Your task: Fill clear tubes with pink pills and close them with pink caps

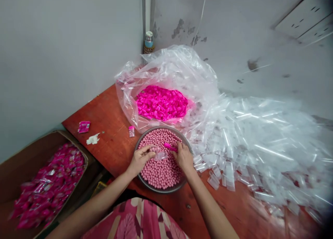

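Observation:
A round dark-rimmed bowl [166, 191] full of pink beads [162, 175] stands at the table's front edge. Over its left part, my left hand [142, 158] pinches a small clear plastic container [160, 156] that points to the right. My right hand [183, 156], over the bowl's right side, has its fingers closed on a bright pink cap piece [170, 147]. The two pieces are close to each other above the beads. A small filled container with a pink top [131, 131] stands on the table left of the bowl.
Behind the bowl, a clear bag [182, 64] holds many pink caps [161, 103]. Clear containers [255, 145] are heaped to the right. A box [22, 166] of pink packets stands at lower left. A packet [84, 126] lies on the red table [106, 111].

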The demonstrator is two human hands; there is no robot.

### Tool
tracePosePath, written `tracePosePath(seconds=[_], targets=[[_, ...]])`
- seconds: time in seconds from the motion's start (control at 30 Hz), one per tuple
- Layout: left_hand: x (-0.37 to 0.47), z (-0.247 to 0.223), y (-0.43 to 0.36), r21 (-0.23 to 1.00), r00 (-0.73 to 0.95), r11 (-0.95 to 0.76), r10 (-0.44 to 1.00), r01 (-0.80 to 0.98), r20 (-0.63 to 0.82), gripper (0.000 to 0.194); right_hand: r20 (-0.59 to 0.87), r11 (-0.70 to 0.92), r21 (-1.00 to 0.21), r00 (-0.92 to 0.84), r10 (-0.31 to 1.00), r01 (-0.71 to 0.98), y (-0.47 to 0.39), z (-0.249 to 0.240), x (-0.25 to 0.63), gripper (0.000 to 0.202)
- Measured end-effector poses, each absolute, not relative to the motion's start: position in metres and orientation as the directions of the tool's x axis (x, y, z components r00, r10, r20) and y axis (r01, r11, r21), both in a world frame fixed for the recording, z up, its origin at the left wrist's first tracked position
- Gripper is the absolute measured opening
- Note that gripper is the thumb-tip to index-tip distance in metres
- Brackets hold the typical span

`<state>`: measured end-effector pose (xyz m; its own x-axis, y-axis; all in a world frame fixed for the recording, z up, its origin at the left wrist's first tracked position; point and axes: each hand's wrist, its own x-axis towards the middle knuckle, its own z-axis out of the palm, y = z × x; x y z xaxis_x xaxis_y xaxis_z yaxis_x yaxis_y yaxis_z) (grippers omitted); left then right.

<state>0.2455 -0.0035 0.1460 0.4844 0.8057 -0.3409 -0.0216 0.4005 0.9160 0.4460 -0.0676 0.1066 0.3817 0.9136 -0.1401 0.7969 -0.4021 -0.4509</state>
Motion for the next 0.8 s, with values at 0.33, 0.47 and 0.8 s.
tracePosePath(seconds=[0.33, 0.47, 0.8], targets=[[0.245, 0.137, -0.005, 0.927, 0.523, 0.374, 0.788, 0.010, -0.324, 0.034, -0.134, 0.032, -0.168, -0.055, 0.989, 0.985, -0.046, 0.090, 0.432, 0.025], [0.248, 0.136, 0.000, 0.954, 0.526, 0.299, 0.805, 0.040, -0.274, 0.034, -0.115, -0.021, -0.191, -0.002, 0.993, 0.981, -0.043, 0.094, 0.438, 0.018], [0.263, 0.144, 0.000, 0.977, 0.644, -0.071, 0.761, 0.203, -0.078, 0.026, 0.203, 0.196, -0.714, -0.069, 0.977, 0.672, -0.067, 0.180, 0.428, 0.028]])
